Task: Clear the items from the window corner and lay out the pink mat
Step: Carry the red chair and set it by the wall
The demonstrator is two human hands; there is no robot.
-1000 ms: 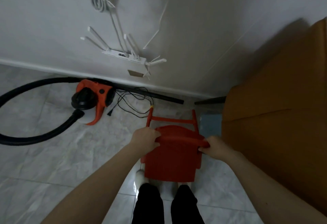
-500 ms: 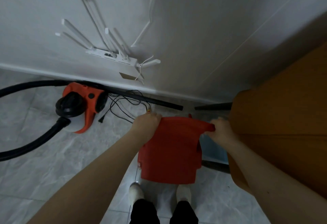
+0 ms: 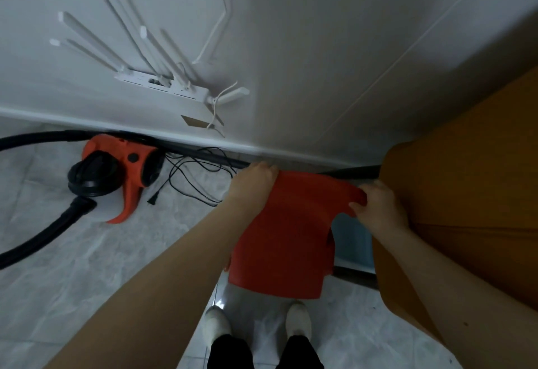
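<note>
A red plastic chair (image 3: 286, 234) stands close to the white wall, seen from above and behind its backrest. My left hand (image 3: 253, 185) grips the left end of the backrest's top edge. My right hand (image 3: 378, 208) grips the right end. The chair's legs are hidden under its back and seat. No pink mat is in view.
An orange and black vacuum cleaner (image 3: 116, 176) with a black hose (image 3: 37, 237) lies on the tiled floor at left, loose black cable (image 3: 192, 176) beside it. A white router (image 3: 163, 83) hangs on the wall. A brown wooden cabinet (image 3: 465, 194) stands at right. My feet (image 3: 256, 325) are below the chair.
The chair has gone forward toward the wall with both hands on its backrest. Its legs, seen a second ago, are now hidden. I have stepped closer to the wall.
</note>
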